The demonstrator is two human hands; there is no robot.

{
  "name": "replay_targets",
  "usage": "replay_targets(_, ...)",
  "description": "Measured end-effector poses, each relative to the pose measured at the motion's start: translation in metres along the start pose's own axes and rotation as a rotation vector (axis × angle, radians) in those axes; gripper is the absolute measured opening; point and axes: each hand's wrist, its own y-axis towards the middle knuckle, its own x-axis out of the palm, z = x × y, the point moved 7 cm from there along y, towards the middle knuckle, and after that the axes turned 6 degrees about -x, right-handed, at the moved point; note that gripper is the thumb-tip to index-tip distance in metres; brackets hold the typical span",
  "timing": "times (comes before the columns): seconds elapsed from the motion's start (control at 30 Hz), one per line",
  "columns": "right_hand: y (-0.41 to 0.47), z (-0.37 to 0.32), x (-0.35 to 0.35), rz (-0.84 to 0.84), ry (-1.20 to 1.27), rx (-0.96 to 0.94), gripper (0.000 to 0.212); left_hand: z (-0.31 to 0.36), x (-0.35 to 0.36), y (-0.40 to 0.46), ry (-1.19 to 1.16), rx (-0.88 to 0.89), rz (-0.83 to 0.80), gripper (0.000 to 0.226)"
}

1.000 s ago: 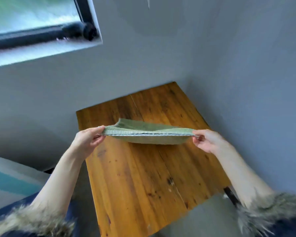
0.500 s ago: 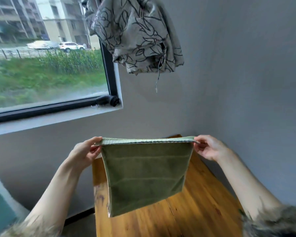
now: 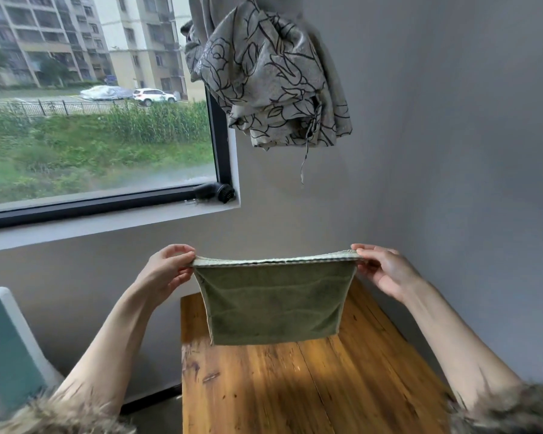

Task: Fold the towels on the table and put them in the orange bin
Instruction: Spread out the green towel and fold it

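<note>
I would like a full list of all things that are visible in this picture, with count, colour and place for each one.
towel: one, olive green, folded double, hanging in the air above the far end of the table, held by its two top corners
table: one, brown wood, bottom centre, in the corner of the room
window: one, black frame, upper left
curtain: one, grey with black flower lines, bunched up at the top, right of the window
chair: one, teal and white, lower left edge, only partly seen
walls: grey, behind and to the right
cuffs: two, furry, bottom corners
left hand: pinches the towel's left corner
right hand: pinches the right corner
</note>
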Motion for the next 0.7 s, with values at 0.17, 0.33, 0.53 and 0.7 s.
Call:
replay_targets(0.17, -0.002, -0.007, 0.009, -0.191, -0.277, -0.101, 0.033, 0.001, 0.0, -0.003, 0.048, -0.031, -0.146, 0.015)
replay_targets(0.33, 0.007, -0.023, 0.006, -0.02, -0.683, -0.409, 0.019, 0.005, 0.004, -0.005, 0.188, 0.067, -0.194, 0.02)
replay_targets(0.53, 0.022, -0.019, -0.008, -0.106, -0.272, -0.273, 0.008, 0.022, -0.004, -0.007, 0.384, 0.332, -0.104, 0.017)
replay_targets(0.7, 0.028, -0.01, -0.02, -0.11, -0.138, -0.181, 0.03, 0.028, -0.003, -0.01, 0.492, 0.422, -0.127, 0.029)
